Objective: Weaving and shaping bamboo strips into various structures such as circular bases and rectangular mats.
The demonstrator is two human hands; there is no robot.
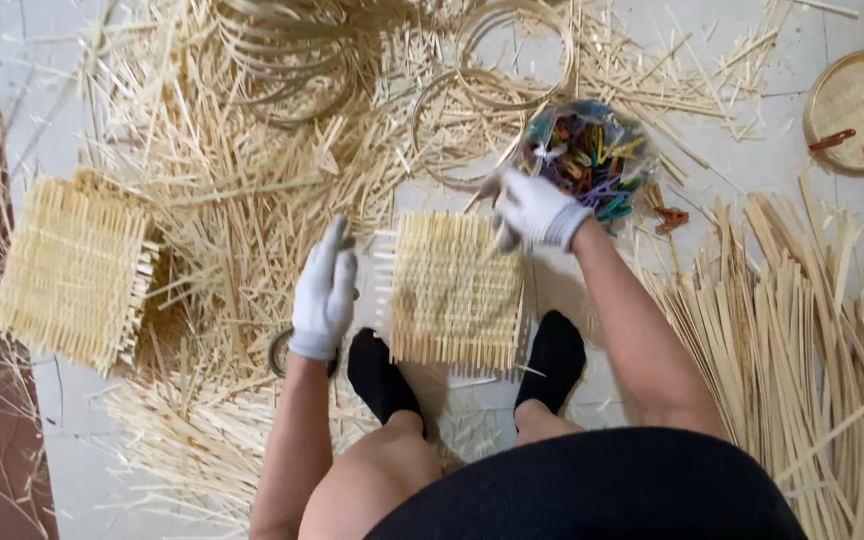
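A clear bag packed with coloured clips sits on the floor, touching the right hand, whose grip pinches the woven mat at its top corner; the left hand hovers beside it, fingers loosely spread

Both hands, left and right, wear white knit cloth gloves, matt and soft-looking. Between them lies a mat woven of pale, dry, rough bamboo strips. Just beyond the right hand, a glossy clear plastic bag holds smooth coloured plastic clips.
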